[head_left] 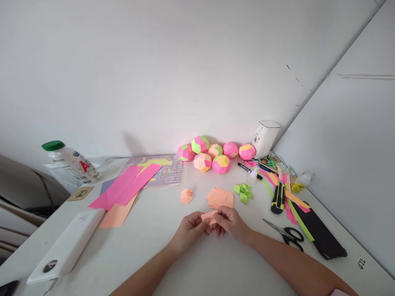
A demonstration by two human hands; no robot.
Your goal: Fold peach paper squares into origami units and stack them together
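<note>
Between my two hands is a small peach paper strip (208,217). My left hand (194,227) pinches its left end, and my right hand (230,222) pinches the right end. Just beyond my fingers lies a loose pile of peach paper pieces (220,197). To its left sit small folded peach units (186,196); to its right, a group of folded green units (243,193). Several colourful paper balls (221,164) in pink, green, peach and yellow are gathered against the wall.
Scissors (286,233), a box cutter (278,198), paper strips (288,195), a black case (321,228) and a glue bottle (302,182) lie right. Pink paper sheets (132,185), a long white box (68,246) and a green-capped bottle (72,162) are left. A white container (267,139) stands at the back.
</note>
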